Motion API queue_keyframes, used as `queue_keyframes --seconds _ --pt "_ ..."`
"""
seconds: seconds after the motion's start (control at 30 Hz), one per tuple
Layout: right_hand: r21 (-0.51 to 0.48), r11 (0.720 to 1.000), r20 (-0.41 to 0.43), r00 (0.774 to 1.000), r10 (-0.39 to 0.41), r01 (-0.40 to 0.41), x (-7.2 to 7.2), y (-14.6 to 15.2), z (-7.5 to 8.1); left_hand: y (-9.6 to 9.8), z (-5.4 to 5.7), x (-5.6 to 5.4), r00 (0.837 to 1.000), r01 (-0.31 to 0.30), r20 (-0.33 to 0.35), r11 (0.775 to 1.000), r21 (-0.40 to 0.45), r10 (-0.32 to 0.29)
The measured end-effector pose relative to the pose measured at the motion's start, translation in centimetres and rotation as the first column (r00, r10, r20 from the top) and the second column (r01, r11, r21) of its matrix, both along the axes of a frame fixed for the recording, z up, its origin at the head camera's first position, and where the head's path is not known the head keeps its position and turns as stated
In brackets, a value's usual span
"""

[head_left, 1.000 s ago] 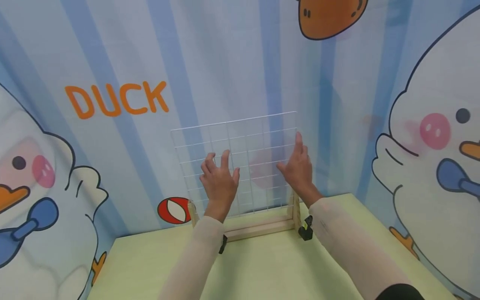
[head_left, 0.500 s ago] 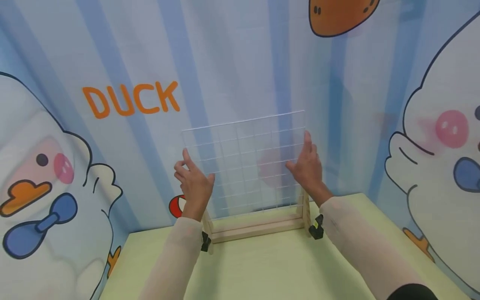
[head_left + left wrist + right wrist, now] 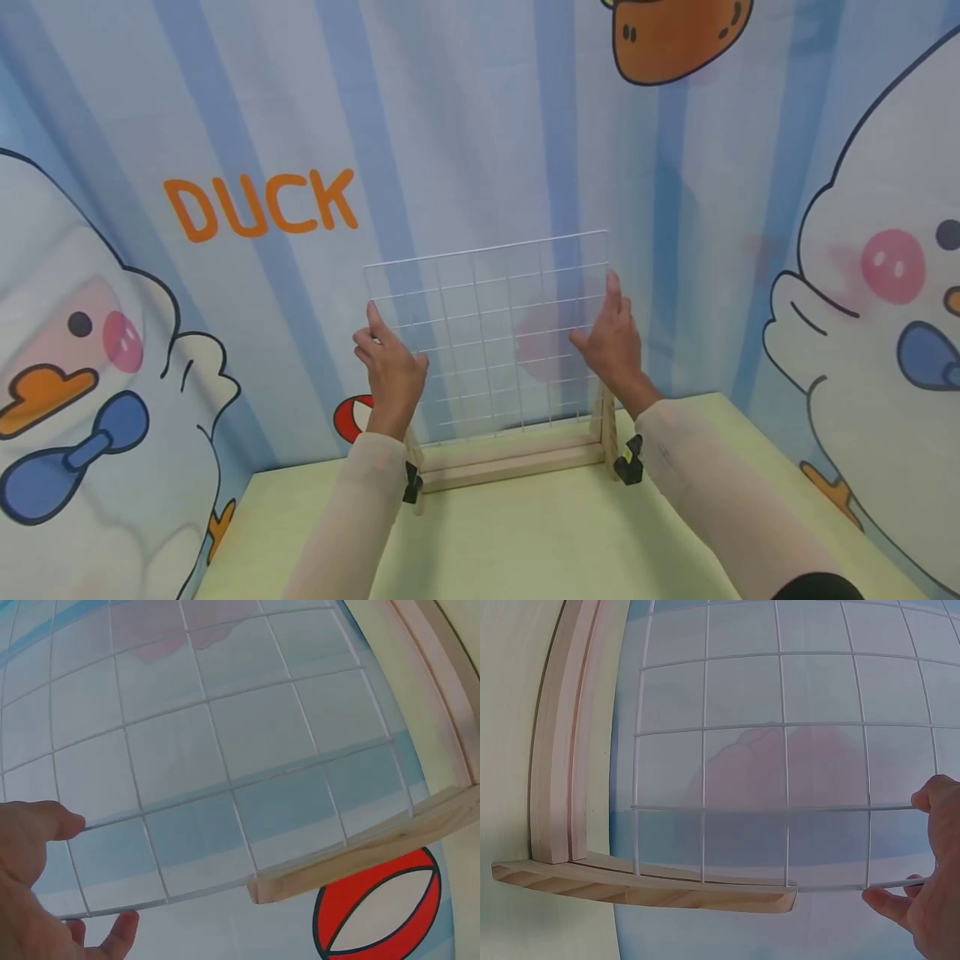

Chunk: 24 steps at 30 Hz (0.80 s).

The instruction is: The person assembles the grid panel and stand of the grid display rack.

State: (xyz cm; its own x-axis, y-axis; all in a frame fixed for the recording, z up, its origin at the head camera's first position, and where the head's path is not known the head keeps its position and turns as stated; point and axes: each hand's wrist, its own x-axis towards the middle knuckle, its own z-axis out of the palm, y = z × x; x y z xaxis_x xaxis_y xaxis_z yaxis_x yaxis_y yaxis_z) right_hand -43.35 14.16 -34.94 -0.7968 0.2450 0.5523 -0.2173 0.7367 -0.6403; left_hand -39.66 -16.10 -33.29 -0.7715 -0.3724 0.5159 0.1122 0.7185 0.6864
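A white wire grid panel [image 3: 486,249] stands upright in a wooden stand [image 3: 517,467]. At its left side edge, my left hand [image 3: 393,379] grips the wire frame. The left wrist view shows the thumb against a front wire [image 3: 112,820], with fingertips curling at the outer edge wire. On the opposite side, my right hand [image 3: 615,346] pinches the right edge between thumb and fingers. In the right wrist view that edge wire [image 3: 825,888] runs from the stand's upright [image 3: 675,889] into the fingers. Some fingers are hidden behind the hands.
The stand rests on a pale yellow-green table [image 3: 510,542] near its back edge. A blue striped curtain [image 3: 465,125] with cartoon ducks and the word DUCK hangs behind and at both sides. Black devices [image 3: 630,460] are on the wrists.
My left hand has moved left from in front of the grid to its left edge and taken hold there. The right hand stays at the right edge. The head view has shifted slightly.
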Motion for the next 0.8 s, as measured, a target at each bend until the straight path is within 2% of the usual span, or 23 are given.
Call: queue_keyframes --seconds 0.33,0.8 --pt "0.013 1.000 -0.012 1.000 0.017 -0.017 -0.2 0.0 0.1 -1.0 -0.7 -0.2 0.998 0.003 -0.059 0.998 -0.070 -0.007" --pt "-0.004 1.000 0.048 0.999 0.010 -0.010 0.0 0.2 -1.9 -1.1 -3.2 -0.3 0.997 0.030 -0.071 0.994 -0.108 -0.038"
